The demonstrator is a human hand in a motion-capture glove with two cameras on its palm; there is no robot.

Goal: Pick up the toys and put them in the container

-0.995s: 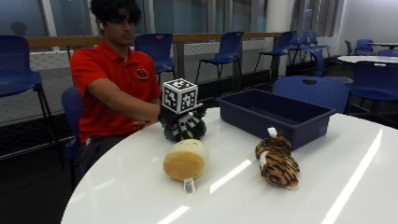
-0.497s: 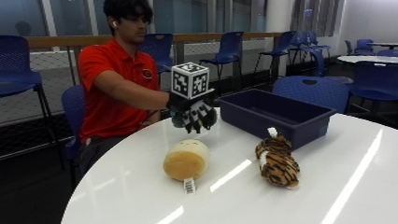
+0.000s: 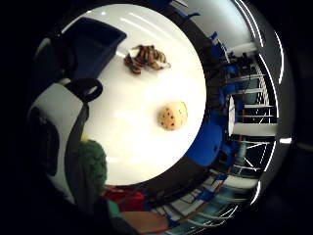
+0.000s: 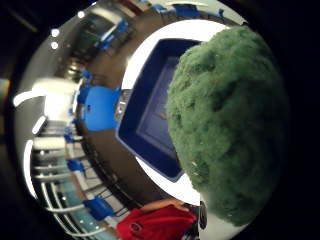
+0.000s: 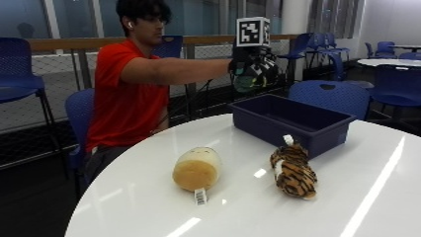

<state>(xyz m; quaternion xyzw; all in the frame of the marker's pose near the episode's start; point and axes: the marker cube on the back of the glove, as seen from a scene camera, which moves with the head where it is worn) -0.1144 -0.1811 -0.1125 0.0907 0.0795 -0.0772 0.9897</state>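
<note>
Here the gloved right hand [image 5: 253,69] is raised above the near end of the blue container [image 5: 289,121], fingers curled round a green plush toy [image 4: 227,120]; on the white table [image 5: 368,197] beside the container lies a tiger toy [image 5: 293,170]; a round tan toy [image 5: 196,169] lies farther out from it.

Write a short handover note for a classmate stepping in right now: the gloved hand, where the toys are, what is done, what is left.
Right hand: raised above the near end of the blue bin, fingers curled round a green plush toy.
On the white table: a tan plush toy and a tiger toy, apart, in front of the bin.
Done: green toy lifted.
Left: drop it in, then the other two.
</note>
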